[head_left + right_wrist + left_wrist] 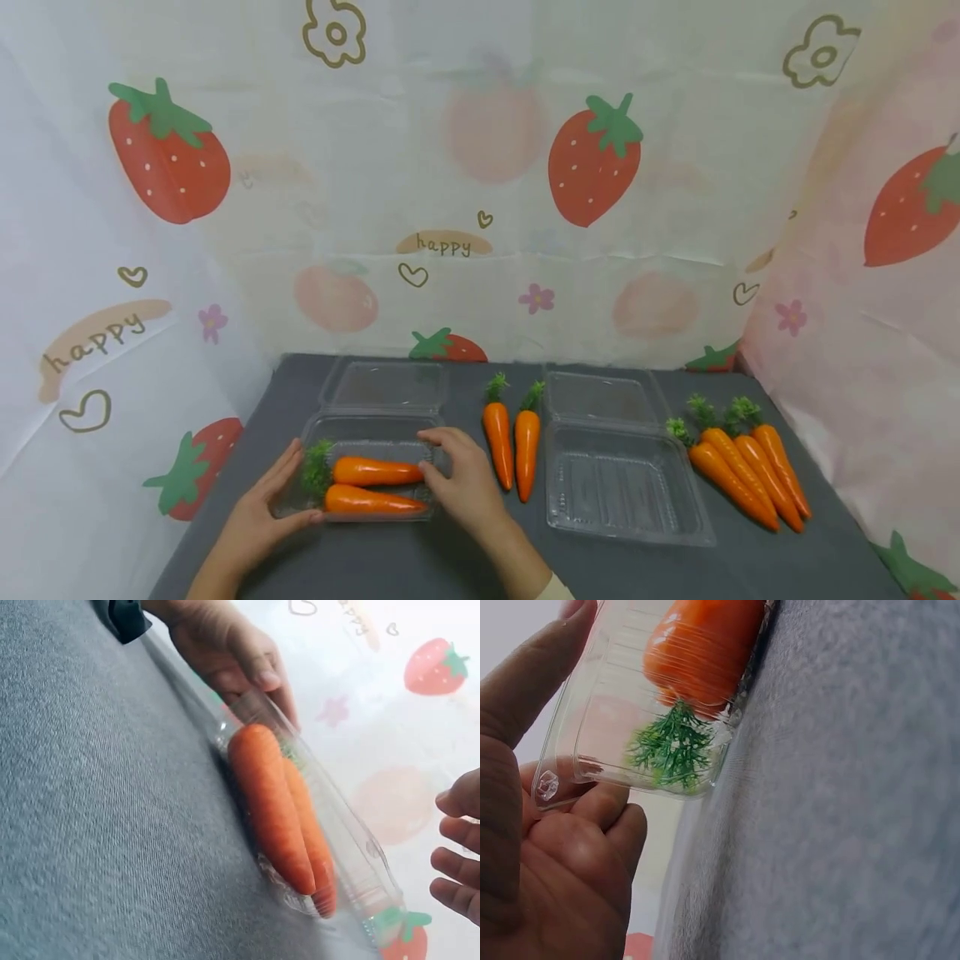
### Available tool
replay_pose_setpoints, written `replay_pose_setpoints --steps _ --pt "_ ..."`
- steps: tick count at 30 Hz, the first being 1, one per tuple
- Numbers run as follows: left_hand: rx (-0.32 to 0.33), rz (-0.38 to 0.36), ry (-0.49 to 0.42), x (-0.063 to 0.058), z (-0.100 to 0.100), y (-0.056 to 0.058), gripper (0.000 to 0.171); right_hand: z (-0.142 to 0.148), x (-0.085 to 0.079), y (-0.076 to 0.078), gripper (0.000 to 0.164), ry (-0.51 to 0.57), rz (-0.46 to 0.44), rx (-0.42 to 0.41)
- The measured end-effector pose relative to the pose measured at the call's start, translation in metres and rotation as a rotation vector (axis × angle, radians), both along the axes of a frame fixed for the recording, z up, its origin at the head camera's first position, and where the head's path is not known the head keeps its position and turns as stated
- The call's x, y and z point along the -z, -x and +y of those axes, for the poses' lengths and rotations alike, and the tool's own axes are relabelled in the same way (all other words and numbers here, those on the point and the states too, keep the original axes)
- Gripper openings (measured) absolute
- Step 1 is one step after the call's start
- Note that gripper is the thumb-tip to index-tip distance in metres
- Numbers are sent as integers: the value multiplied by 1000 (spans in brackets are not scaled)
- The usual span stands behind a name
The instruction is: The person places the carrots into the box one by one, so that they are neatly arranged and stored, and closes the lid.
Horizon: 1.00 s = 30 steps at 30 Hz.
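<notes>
A clear plastic clamshell box (pixel 367 423) stands at the left with its lid (pixel 386 386) folded back. Inside it lie two toy carrots, the rear carrot (pixel 378 471) and the front carrot (pixel 375 501), their green tops to the left. My left hand (pixel 258 517) holds the box's left end, thumb at the front corner and fingers along the side; the left wrist view shows the thumb (pixel 536 679) by the rim. My right hand (pixel 468 479) hovers over the box's right end, fingers loosely bent; the right wrist view shows these fingers (pixel 457 862) holding nothing.
Two more carrots (pixel 527 450) lie side by side right of the box. Beyond them stands a second clear box (pixel 622 537), lid back and nothing in it. Several carrots (pixel 750 475) lie together at the right. Printed cloth walls (pixel 517 325) border the grey table (pixel 390 558).
</notes>
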<state>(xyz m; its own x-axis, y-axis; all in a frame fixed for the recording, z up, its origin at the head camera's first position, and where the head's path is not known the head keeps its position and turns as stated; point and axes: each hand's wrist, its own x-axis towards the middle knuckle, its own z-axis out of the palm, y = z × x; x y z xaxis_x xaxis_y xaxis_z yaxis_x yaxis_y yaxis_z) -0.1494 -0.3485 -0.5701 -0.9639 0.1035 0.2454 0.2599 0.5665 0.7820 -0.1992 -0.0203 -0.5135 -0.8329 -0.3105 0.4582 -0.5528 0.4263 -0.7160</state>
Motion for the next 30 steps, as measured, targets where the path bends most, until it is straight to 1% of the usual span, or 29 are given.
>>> replay_pose_setpoints --steps 4,7,11,14,18,22,25,30 --pt "1 15 22 0 1 0 99 4 1 1 39 15 14 32" --pt "-4 11 33 -1 3 -1 100 7 2 4 38 21 17 74" --pt "-2 -31 12 -4 6 0 101 12 3 8 37 35 0 120" --pt "3 -55 5 -6 10 2 102 14 3 10 37 53 8 143" --pt "-5 -56 48 -7 13 5 104 15 5 13 40 55 38 201" --pt "-5 -46 68 -7 17 7 104 17 9 16 42 70 50 270" --pt "-6 -43 54 -7 20 6 104 18 12 18 43 88 22 294" --pt "-21 -49 49 -4 23 4 103 24 16 22 44 86 -68 338"
